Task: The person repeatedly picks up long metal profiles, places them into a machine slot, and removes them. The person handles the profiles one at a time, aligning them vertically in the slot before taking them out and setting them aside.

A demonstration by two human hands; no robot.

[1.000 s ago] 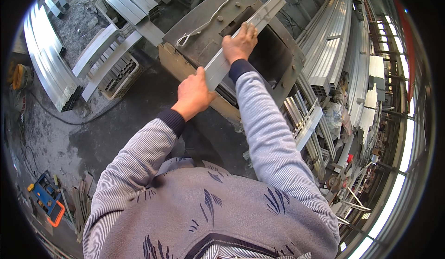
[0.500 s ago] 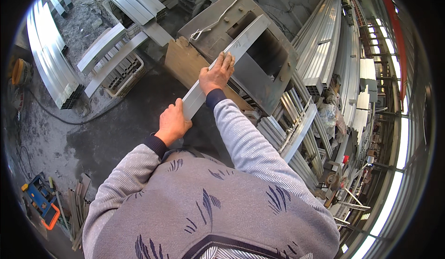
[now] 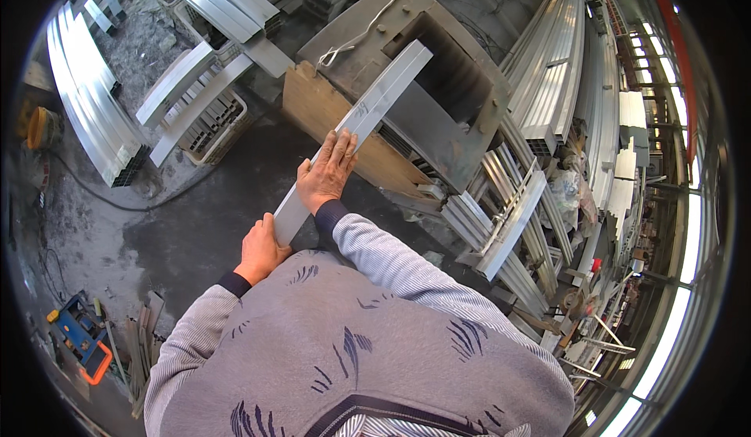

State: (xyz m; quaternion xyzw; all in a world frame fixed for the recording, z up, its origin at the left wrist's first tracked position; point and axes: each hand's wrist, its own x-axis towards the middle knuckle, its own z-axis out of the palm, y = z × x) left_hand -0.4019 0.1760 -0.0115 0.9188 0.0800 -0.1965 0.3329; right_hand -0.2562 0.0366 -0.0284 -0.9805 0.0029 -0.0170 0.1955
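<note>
A silvery rectangular metal tube (image 3: 383,93) slants from close to my body up toward the right. Gripping its near end is my left hand (image 3: 262,251), thumb along the top edge. My right hand (image 3: 328,169) lies across the tube farther up, its fingers wrapped over the upper face. The tube's far end hangs over a dark opening in a grimy metal-topped machine (image 3: 461,151). A tan wooden panel (image 3: 328,116) forms the machine's near side. I cannot tell whether the tube touches the machine.
A white crate (image 3: 223,136) of short tubes stands left, with cut lengths over it. Long silver profiles (image 3: 86,97) lie farther left; more profiles (image 3: 547,77) are stacked at the right. A black cable (image 3: 125,207) crosses the floor. An orange-handled blue tool (image 3: 82,343) lies lower left.
Both hands have drawn the metal tube back toward my body and to the left. Its far end has slid back over the machine's opening. My grip looks the same.
</note>
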